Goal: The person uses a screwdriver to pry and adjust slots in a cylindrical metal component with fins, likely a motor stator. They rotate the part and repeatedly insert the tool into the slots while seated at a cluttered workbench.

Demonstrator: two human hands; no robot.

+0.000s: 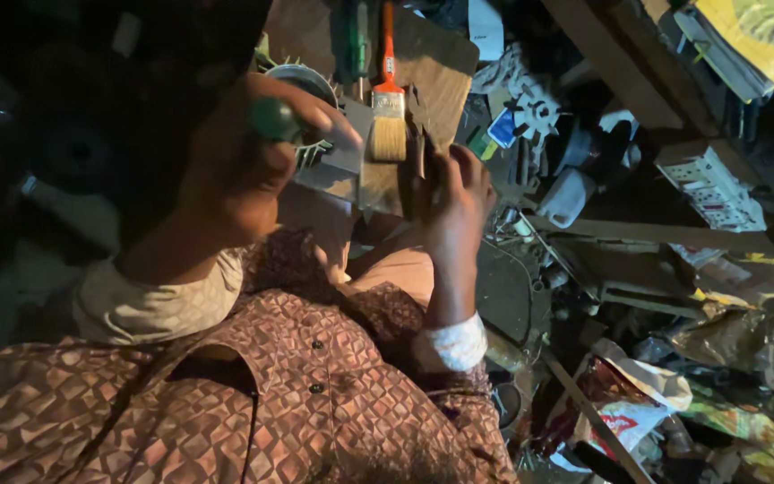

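A: What is the left hand (pixel 253 152) doing?

B: Its fingers are wrapped tight around the rounded dark green handle of a tool (pixel 272 118), held up over the lap.

A: And the right hand (pixel 454 193)?

B: Its fingers are curled against the edge of a flat grey metal part (pixel 351 166), just beside a finned round metal housing (pixel 311 85). Whether it truly pinches the part, I cannot tell.

A: Anything near?

B: A paintbrush with an orange handle and pale bristles (pixel 388 108) lies on a brown wooden board (pixel 441 67) just beyond the hands. A white power strip (pixel 714 188) sits well apart, among clutter on the right.
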